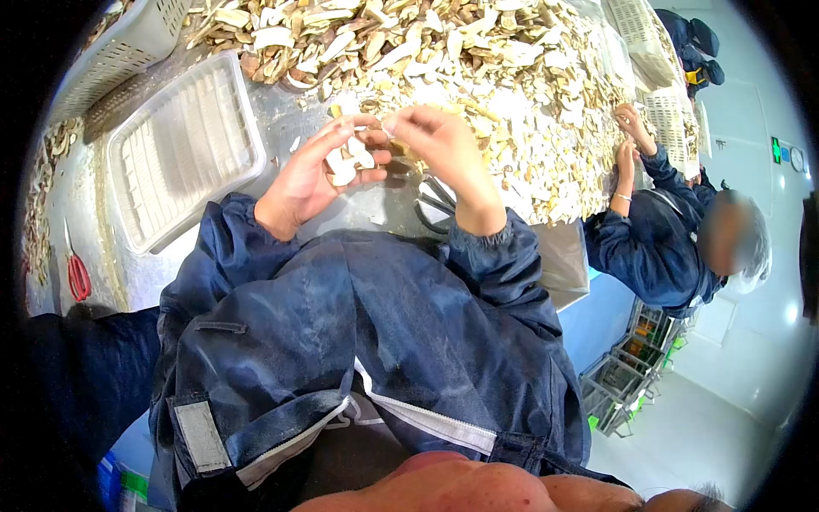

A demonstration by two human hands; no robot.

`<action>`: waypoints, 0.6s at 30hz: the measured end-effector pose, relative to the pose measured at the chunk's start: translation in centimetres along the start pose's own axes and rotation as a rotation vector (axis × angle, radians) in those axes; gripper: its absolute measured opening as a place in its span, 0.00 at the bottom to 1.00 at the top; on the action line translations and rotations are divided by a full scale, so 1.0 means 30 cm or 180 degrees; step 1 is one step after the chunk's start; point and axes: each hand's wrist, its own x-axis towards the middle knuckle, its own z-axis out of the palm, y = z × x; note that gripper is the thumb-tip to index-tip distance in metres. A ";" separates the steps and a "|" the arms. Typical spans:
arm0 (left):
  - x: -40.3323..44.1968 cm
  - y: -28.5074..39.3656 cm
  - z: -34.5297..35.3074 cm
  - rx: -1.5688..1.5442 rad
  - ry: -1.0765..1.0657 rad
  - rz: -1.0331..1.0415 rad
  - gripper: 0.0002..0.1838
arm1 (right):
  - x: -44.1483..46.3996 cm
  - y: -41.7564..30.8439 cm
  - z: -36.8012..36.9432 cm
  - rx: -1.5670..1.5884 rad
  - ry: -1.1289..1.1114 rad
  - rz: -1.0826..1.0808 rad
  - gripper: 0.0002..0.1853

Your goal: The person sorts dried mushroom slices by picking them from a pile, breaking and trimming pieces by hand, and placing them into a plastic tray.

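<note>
My left hand (317,171) is turned palm up, its fingers curled round several pale mushroom slices (350,160). Close beside it, my right hand (439,147) pinches thumb and finger together at a small whitish bit I cannot make out clearly. Both hands are over the metal table (328,224), in front of a wide heap of sliced mushrooms (512,128). Dark scissor handles (433,205) lie just below my right hand, partly hidden by my right wrist.
An empty clear plastic tray (188,149) lies left of my hands. Red-handled scissors (78,275) are at the far left, below a white basket (119,55). On the right, a co-worker (657,230) reaches into the heap beside more baskets (670,115).
</note>
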 end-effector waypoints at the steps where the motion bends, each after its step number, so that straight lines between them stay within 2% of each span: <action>1: -0.001 -0.009 -0.012 0.0001 0.0054 0.0043 0.18 | 0.035 0.009 -0.022 -0.0556 0.0366 -0.0068 0.14; 3: 0.001 -0.017 -0.042 0.0148 0.0051 0.0030 0.17 | 0.122 0.063 -0.054 -0.1525 0.1133 -0.0353 0.14; 6: 0.002 -0.007 -0.032 0.0205 0.0070 0.0027 0.14 | 0.214 0.124 -0.057 -0.2241 0.1349 -0.0755 0.15; 10: 0.003 -0.008 -0.034 0.0358 0.0092 0.0187 0.15 | 0.251 0.174 -0.050 -0.2436 0.1487 -0.1001 0.14; 13: -0.003 0.001 -0.021 0.0520 0.0129 0.0235 0.19 | 0.200 0.094 -0.077 -0.2133 0.1077 -0.0120 0.13; 16: -0.005 0.001 0.015 0.0533 0.0231 0.0232 0.23 | 0.162 0.141 -0.098 -0.0619 0.0844 -0.0193 0.12; 18: -0.002 0.000 0.020 0.0347 0.0246 0.0155 0.25 | 0.105 0.081 -0.063 -0.0233 0.0752 -0.0244 0.12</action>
